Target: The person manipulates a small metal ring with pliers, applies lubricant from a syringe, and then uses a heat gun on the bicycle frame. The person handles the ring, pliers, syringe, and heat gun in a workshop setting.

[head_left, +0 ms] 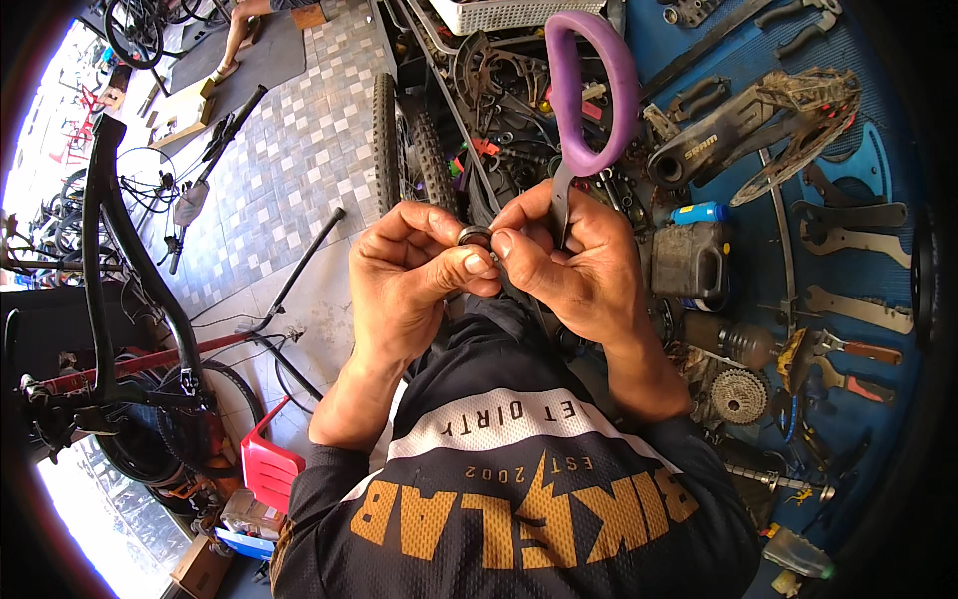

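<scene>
In front of my chest both hands meet at a small round metal bearing (pixel 475 235). My left hand (pixel 407 262) pinches it between thumb and fingers from the left. On the other side, my right hand (pixel 584 268) has its thumb and fingertips against the bearing's edge. Held along the right fingers is a scissor blade with a purple loop handle (pixel 621 95). The loop points up and away from me, and the blade runs down into the hand; only one loop shows. The blade's tip is hidden from view.
A blue bench (pixel 738 50) on the right bears a dirty crank arm (pixel 704 150), flat wrenches (pixel 858 235), a dark bottle (pixel 689 262) and a cassette (pixel 739 395). Beyond my hands are bicycle tires (pixel 384 140). On the left stands a black bike frame (pixel 150 265) near a red plastic piece (pixel 271 461).
</scene>
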Motion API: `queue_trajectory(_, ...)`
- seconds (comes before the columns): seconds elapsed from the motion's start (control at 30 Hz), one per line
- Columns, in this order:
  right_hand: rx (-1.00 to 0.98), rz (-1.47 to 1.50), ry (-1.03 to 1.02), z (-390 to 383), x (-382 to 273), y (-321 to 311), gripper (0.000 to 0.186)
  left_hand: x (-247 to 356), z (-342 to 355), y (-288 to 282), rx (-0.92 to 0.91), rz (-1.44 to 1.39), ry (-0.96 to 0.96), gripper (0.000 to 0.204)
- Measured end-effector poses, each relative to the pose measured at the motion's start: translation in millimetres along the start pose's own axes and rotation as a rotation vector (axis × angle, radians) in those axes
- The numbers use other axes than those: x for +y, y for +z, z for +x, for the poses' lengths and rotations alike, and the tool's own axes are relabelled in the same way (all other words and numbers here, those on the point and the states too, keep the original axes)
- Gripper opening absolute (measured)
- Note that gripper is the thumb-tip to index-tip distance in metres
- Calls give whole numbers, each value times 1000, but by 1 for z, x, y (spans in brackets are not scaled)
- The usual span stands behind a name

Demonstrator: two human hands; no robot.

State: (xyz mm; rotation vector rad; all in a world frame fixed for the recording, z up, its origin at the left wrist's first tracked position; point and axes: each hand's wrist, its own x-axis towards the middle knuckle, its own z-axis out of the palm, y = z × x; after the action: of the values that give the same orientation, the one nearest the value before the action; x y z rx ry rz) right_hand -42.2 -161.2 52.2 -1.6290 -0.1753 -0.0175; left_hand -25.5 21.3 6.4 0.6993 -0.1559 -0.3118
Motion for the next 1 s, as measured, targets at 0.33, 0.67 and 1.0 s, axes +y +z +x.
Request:
queue_trajectory(0.33,25,-122,-176,-2,-8,2,9,-2,-11,8,-7,135,169,21)
queue_trajectory(0.67,48,-173,-162,-4,-9,5,9,-2,-10,10,-8,102,147,18)
queue_trajectory(1.0,14,-116,-9,-7,-13,5,8,-4,-8,14,32,67,139,16)
